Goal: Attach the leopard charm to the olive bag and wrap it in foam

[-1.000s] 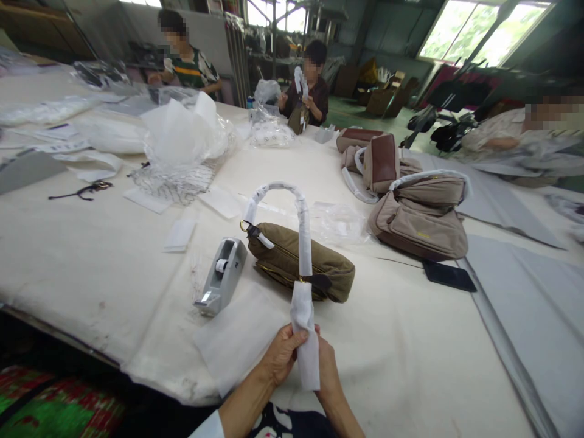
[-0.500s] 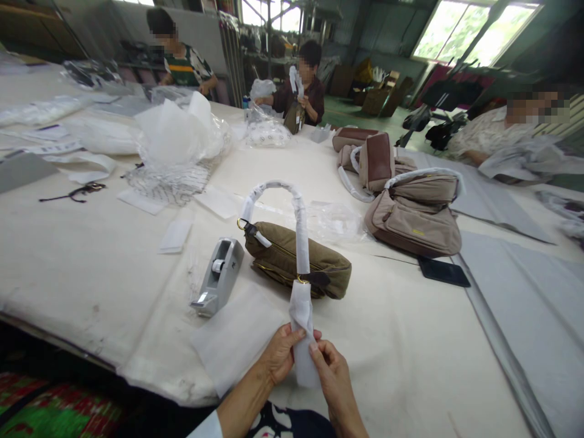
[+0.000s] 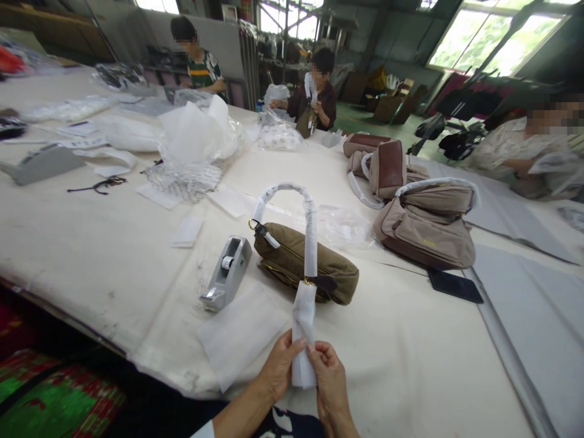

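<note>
An olive-green handbag (image 3: pixel 335 261) lies on the table, its arched handle (image 3: pixel 311 231) wrapped in white paper. From the gold ring at the handle's near end, a white strip of wrapping paper (image 3: pixel 303 307) runs down toward me. My left hand (image 3: pixel 280 365) pinches this strip from the left side, thumb on top. On the right edge, my right hand (image 3: pixel 329 371) grips the same strip between thumb and fingers. Both thumbs nearly meet at its middle. A loose white paper sheet (image 3: pixel 241 334) lies left of my hands, beside a grey tape dispenser (image 3: pixel 227 274).
Several taupe bags (image 3: pixel 424 225) sit at the right, near a black phone (image 3: pixel 455 286). Crumpled plastic and paper (image 3: pixel 196 140) pile up at the back left. A second grey dispenser (image 3: pixel 45 163) stands far left. Co-workers (image 3: pixel 319 91) are busy around the table.
The view has shifted a little, so the table's things appear further right. My thumbs have come closer together on the paper strip, which both hands still hold.
</note>
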Action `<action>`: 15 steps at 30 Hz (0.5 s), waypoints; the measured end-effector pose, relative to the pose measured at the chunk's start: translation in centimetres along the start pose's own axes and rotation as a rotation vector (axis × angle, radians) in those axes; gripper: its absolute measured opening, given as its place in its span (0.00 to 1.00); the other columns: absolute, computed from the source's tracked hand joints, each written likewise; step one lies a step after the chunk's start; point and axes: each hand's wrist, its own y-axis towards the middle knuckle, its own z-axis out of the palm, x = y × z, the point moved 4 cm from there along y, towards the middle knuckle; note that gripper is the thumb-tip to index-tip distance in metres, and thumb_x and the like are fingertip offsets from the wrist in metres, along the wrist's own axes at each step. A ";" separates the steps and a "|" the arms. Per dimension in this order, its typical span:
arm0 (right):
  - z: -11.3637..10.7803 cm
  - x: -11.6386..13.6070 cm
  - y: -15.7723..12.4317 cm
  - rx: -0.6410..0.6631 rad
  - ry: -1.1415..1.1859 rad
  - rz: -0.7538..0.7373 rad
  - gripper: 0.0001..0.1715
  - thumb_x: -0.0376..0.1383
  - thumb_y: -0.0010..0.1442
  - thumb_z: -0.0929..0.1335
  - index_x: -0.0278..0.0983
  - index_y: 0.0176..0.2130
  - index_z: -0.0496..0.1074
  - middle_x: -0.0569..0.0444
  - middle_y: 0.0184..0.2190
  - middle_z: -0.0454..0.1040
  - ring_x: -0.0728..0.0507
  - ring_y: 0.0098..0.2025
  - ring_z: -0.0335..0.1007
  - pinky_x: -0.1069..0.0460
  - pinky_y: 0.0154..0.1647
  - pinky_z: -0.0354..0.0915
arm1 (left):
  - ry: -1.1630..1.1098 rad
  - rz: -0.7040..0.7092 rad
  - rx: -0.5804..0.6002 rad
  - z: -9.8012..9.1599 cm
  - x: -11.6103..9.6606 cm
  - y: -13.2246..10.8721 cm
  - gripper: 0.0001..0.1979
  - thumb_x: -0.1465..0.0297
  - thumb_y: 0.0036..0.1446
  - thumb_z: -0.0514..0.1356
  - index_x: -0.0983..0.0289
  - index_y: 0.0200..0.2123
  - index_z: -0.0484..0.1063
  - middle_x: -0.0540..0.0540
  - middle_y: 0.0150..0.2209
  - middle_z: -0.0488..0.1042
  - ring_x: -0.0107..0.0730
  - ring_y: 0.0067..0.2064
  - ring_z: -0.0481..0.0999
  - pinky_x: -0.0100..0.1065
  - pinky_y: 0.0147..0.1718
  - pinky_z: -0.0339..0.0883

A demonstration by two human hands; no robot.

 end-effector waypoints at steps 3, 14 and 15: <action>-0.1 -0.1 0.2 -0.032 -0.045 -0.057 0.20 0.44 0.41 0.73 0.35 0.29 0.67 0.58 0.22 0.70 0.49 0.26 0.63 0.56 0.27 0.61 | 0.074 0.027 -0.074 -0.3 0.7 -0.6 0.16 0.64 0.43 0.66 0.68 0.34 0.71 0.54 0.28 0.74 0.33 0.30 0.71 0.29 0.29 0.62; 0.2 2.0 0.1 0.048 -0.234 -0.068 0.17 0.45 0.42 0.73 0.35 0.25 0.71 0.57 0.22 0.68 0.49 0.25 0.61 0.55 0.24 0.59 | 0.000 -0.056 0.030 0.1 -0.4 -1.1 0.13 0.62 0.44 0.65 0.64 0.32 0.72 0.55 0.26 0.73 0.32 0.25 0.69 0.32 0.25 0.62; 0.3 2.2 0.1 0.069 -0.249 -0.063 0.18 0.46 0.42 0.73 0.35 0.26 0.71 0.56 0.22 0.68 0.48 0.25 0.62 0.54 0.25 0.60 | 0.005 -0.045 0.047 0.1 -0.4 -1.1 0.13 0.62 0.45 0.65 0.64 0.31 0.73 0.55 0.25 0.72 0.32 0.24 0.69 0.32 0.24 0.61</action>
